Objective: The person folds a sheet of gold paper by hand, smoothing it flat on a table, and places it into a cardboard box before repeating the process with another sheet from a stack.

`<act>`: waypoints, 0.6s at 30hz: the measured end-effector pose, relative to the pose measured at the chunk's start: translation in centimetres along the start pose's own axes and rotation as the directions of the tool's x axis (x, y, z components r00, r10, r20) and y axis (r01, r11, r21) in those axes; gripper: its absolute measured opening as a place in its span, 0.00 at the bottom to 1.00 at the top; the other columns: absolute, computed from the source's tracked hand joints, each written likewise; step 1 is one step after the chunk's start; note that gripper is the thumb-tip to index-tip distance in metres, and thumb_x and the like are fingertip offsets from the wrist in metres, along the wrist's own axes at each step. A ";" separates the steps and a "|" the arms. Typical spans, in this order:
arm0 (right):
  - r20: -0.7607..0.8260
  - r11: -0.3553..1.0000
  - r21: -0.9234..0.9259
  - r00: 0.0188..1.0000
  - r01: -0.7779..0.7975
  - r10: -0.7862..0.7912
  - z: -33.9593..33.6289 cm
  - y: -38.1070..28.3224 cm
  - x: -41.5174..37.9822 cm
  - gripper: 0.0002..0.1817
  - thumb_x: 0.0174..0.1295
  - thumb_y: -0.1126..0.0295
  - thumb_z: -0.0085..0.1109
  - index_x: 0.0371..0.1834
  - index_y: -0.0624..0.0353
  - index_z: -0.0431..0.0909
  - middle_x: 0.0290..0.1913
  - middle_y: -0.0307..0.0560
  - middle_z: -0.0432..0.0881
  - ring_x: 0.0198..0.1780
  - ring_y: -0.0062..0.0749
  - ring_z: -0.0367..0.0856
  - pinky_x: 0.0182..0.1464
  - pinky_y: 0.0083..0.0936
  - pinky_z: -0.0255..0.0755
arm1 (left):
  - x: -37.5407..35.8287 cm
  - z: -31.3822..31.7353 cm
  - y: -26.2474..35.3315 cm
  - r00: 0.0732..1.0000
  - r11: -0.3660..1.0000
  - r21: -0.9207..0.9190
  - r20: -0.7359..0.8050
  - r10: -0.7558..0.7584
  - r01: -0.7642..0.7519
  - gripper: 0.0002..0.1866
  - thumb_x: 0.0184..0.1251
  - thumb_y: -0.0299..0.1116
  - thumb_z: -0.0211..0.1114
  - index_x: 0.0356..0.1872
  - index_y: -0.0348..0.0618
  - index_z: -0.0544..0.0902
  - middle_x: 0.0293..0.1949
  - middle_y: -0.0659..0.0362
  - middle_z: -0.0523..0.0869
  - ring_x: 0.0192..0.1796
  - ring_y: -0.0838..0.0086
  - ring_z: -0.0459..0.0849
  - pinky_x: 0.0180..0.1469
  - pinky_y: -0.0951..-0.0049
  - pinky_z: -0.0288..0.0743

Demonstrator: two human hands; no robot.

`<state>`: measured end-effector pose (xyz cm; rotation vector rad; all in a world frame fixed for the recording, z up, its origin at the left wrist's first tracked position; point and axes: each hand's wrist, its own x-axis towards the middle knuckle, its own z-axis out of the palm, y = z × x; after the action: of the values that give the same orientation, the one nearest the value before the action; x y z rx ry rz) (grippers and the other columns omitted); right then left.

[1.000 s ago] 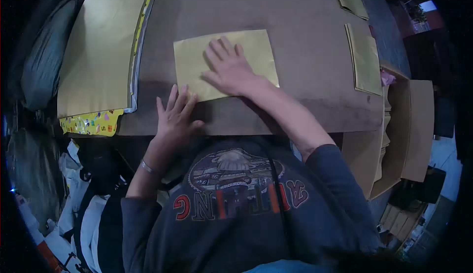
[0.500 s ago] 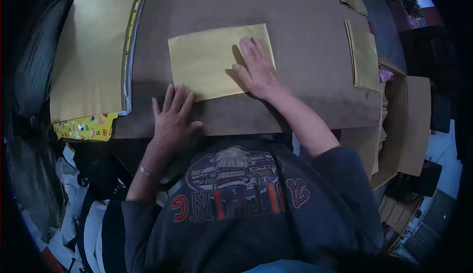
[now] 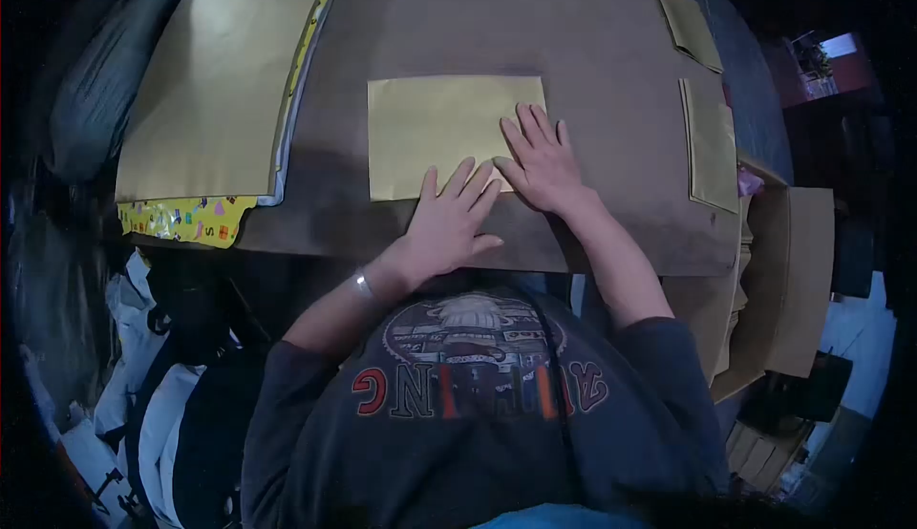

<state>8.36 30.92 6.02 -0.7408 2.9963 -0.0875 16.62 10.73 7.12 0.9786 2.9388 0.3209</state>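
Observation:
A folded sheet of yellowish-brown paper (image 3: 430, 128) lies flat on the brown table (image 3: 458, 32) in front of me. My left hand (image 3: 449, 219) rests over its near edge, the fingers stretched out and the fingertips on the paper. On the right part of the sheet lies my right hand (image 3: 544, 161), palm down with the fingers spread. The two hands are close together, the right thumb near the left fingertips. Neither hand grips anything.
At the left lies a stack of large brown paper sheets (image 3: 224, 80) on a yellow printed wrapper (image 3: 196, 222). Two folded paper pieces, one nearer (image 3: 709, 142) and one farther (image 3: 688, 23), lie along the right edge. An open cardboard box (image 3: 802, 281) stands beside the table.
My left hand has moved right and onto the sheet's near edge. The right hand has come lower toward the sheet's near right corner. The view has shifted, and the sheet now sits straighter.

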 end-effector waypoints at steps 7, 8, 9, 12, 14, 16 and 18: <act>0.072 1.000 -0.018 0.997 0.016 -0.015 -0.6 0.0 -0.1 0.41 0.67 0.39 0.45 0.77 0.52 0.56 0.79 0.56 0.46 0.80 0.51 0.40 0.75 0.62 0.38 | -7.2 -1.6 -4.5 0.987 0.987 -0.018 0.018 -0.159 0.159 0.38 0.63 0.56 0.62 0.70 0.49 0.66 0.75 0.53 0.58 0.78 0.57 0.53 0.71 0.34 0.47; 0.077 0.999 -0.015 0.996 0.051 -0.049 -0.7 0.1 -0.3 0.42 0.66 0.38 0.45 0.76 0.52 0.56 0.79 0.56 0.46 0.80 0.51 0.40 0.75 0.63 0.38 | -7.9 -2.1 -5.1 0.975 0.977 0.024 0.075 -0.211 0.210 0.38 0.62 0.55 0.63 0.71 0.50 0.66 0.76 0.53 0.58 0.78 0.57 0.52 0.70 0.33 0.47; 0.083 0.996 -0.016 0.993 0.086 -0.084 -1.0 0.2 -0.5 0.43 0.65 0.36 0.46 0.76 0.53 0.56 0.79 0.56 0.47 0.80 0.52 0.40 0.75 0.63 0.38 | -8.5 -2.7 -5.6 0.956 0.964 0.067 0.127 -0.265 0.258 0.38 0.62 0.55 0.63 0.71 0.50 0.65 0.76 0.54 0.57 0.78 0.57 0.51 0.70 0.32 0.47; 0.102 0.988 -0.003 0.982 0.157 -0.156 -2.3 0.8 -1.3 0.43 0.62 0.38 0.53 0.75 0.54 0.58 0.78 0.57 0.49 0.80 0.52 0.42 0.73 0.66 0.42 | -9.5 -4.3 -6.2 0.933 0.942 0.133 0.153 -0.327 0.309 0.39 0.62 0.52 0.64 0.71 0.50 0.63 0.76 0.54 0.57 0.79 0.57 0.51 0.69 0.32 0.50; 0.051 0.964 -0.002 0.962 0.267 -0.267 -2.7 1.7 -2.0 0.38 0.59 0.49 0.62 0.70 0.56 0.64 0.75 0.58 0.57 0.77 0.51 0.53 0.70 0.60 0.56 | -9.9 -4.7 -6.3 0.911 0.916 0.117 0.110 -0.396 0.384 0.35 0.62 0.50 0.65 0.68 0.47 0.68 0.74 0.54 0.62 0.77 0.56 0.55 0.70 0.34 0.52; 0.023 0.945 0.034 0.945 0.326 -0.326 -2.1 2.6 -2.6 0.35 0.59 0.53 0.62 0.67 0.57 0.66 0.73 0.58 0.61 0.75 0.51 0.57 0.69 0.54 0.61 | -10.5 -2.8 -7.5 0.926 0.924 0.062 -0.019 -0.377 0.378 0.32 0.61 0.47 0.66 0.65 0.47 0.72 0.72 0.55 0.65 0.76 0.55 0.58 0.70 0.36 0.53; -0.024 0.893 0.112 0.900 0.436 -0.436 -3.8 2.1 -3.1 0.26 0.58 0.68 0.61 0.61 0.60 0.70 0.67 0.56 0.69 0.69 0.50 0.68 0.64 0.38 0.71 | -10.5 -1.2 -7.9 0.922 0.932 0.010 -0.150 -0.357 0.362 0.30 0.61 0.45 0.68 0.63 0.46 0.75 0.71 0.55 0.68 0.74 0.55 0.61 0.70 0.37 0.53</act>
<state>9.88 34.42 9.76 -1.3804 2.7310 -0.2737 20.28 -1.91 6.26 0.4127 3.1819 0.3354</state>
